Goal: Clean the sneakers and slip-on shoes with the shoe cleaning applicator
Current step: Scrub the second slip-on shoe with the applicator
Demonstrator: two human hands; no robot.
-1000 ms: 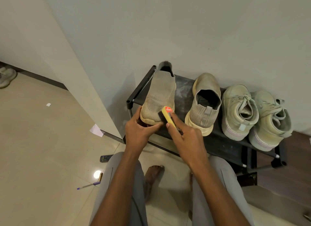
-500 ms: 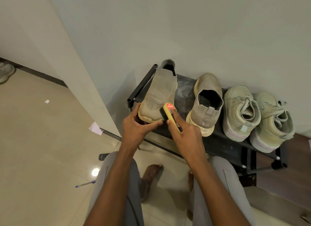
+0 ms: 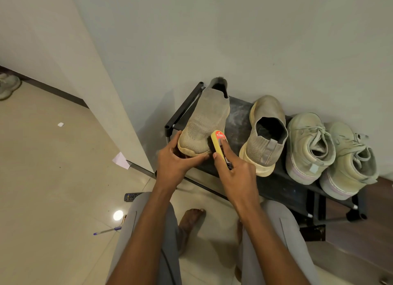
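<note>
Knit slip-on shoe (image 3: 204,123) lies long-axis toward 12 o'clock; left hand (image 3: 178,163) grips its toe, right hand (image 3: 236,172) holds applicator (image 3: 220,144) at its 3 o'clock flank.

Yellow applicator (image 3: 219,145), beige slip-ons (image 3: 205,127), black rack (image 3: 282,189).

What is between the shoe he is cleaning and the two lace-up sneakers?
The head view shows the other slip-on shoe on the black shoe rack, between the held slip-on shoe and the lace-up sneakers, heel toward the person.
</note>
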